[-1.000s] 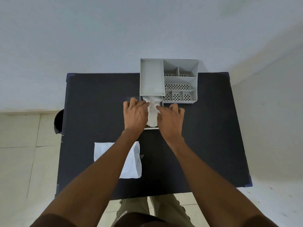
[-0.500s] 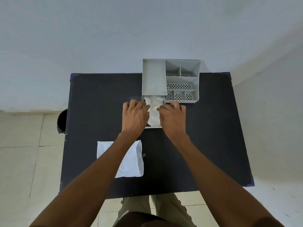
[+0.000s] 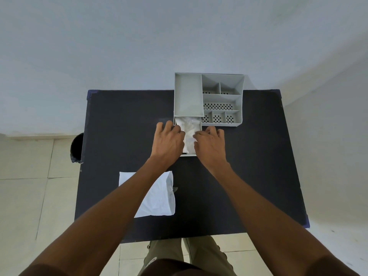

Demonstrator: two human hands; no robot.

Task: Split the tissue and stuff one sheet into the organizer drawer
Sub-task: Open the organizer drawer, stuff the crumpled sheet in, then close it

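Grey organizer (image 3: 209, 96) at far edge of black table (image 3: 123, 136). Drawer (image 3: 188, 155) pulled out toward person, crumpled white tissue (image 3: 189, 134) inside. Left hand (image 3: 168, 141) and right hand (image 3: 210, 145) flank drawer, fingers curled over its side walls, fingertips touching tissue. Second sheet (image 3: 159, 198) lies flat on table near left forearm, well apart from drawer. Dark bin (image 3: 76, 148) on floor beside table's left edge.
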